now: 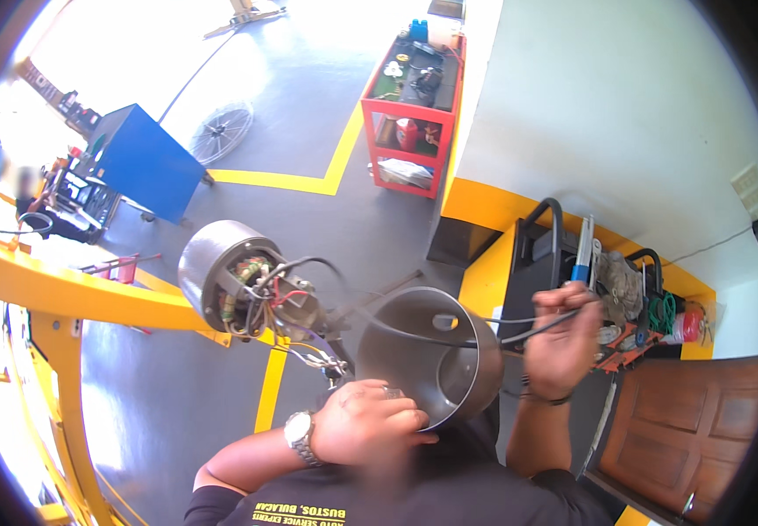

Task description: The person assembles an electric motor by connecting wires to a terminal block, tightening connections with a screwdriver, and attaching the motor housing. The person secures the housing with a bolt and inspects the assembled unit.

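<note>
A grey hollow metal cylinder, like a motor housing (405,337), is tilted in front of my chest. My left hand (368,422), a watch on its wrist, closes on the near edge of its rim. A black cable (523,334) runs from the motor side across the cylinder's mouth to my right hand (563,344), whose fingers are pinched around it. A round hole shows in the cylinder's wall. To the left of the cylinder sits an opened electric motor (221,256) with exposed windings and loose coloured wires (295,307).
A yellow steel frame (116,285) crosses the left side beside the motor. At the right stand a black-handled cart (532,263) and a red fire extinguisher (687,326). Farther off are a red tool trolley (405,110), a blue cabinet (146,162) and another person (32,197).
</note>
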{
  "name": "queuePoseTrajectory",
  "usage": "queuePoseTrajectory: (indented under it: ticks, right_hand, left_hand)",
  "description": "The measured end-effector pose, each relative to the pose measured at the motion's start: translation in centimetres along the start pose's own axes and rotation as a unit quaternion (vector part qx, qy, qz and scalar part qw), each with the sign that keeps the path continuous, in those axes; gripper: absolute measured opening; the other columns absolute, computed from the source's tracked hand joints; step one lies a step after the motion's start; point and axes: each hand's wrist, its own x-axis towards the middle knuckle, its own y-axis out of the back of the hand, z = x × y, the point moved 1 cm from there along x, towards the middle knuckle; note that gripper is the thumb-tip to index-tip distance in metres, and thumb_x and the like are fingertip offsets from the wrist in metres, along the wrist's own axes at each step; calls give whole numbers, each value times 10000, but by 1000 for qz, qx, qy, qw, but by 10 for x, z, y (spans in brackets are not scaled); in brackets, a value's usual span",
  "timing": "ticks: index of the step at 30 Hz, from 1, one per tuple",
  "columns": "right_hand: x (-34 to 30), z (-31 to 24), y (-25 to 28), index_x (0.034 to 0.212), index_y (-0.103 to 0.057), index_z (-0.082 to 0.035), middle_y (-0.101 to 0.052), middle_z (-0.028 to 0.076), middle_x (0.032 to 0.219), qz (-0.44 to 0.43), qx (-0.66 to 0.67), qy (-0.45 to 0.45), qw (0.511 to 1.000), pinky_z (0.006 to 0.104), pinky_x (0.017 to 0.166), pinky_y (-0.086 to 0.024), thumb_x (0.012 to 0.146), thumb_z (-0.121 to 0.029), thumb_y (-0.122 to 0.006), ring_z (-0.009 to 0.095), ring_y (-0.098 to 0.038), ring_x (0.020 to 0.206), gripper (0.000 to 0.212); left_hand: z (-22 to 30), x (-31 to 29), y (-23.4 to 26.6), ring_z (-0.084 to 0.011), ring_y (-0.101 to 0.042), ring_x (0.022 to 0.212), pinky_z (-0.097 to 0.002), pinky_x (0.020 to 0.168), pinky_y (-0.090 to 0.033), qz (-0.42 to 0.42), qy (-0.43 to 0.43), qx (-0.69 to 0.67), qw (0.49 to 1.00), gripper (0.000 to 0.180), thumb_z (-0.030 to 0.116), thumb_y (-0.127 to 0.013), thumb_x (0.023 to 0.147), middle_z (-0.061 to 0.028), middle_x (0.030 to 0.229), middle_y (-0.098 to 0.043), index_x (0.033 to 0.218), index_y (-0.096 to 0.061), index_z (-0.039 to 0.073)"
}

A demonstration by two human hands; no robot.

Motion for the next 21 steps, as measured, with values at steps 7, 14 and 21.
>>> queuePoseTrajectory:
  ticks: [7,14,21]
  right_hand:
    - [39,7,46,1267,-556,-68,-598,95,1109,-30,153,-62,986,407,883,-465,1014,-505,-517,225,-582,986,506]
    - [-15,38,-22,1291,-633,-19,-589,216,1276,-302,-129,-96,940,470,1007,-456,964,-417,-619,343,-575,1181,515]
    - [4,37,-24,1128,-668,69,-665,205,1068,-253,-80,-56,963,452,951,-494,995,-326,-601,310,-639,1023,423]
  left_hand:
    - [-2,-20,10,-196,-659,668,-308,635,-499,47,32,-21,998,327,254,-889,691,-25,797,-679,871,-676,83]
    - [-2,-16,15,-218,-658,700,-319,622,-488,83,52,-28,995,324,244,-877,699,-37,826,-678,888,-679,71]
    - [-11,-29,7,-276,-645,677,-374,609,-514,139,72,-115,981,329,295,-855,725,-79,737,-634,862,-668,61]
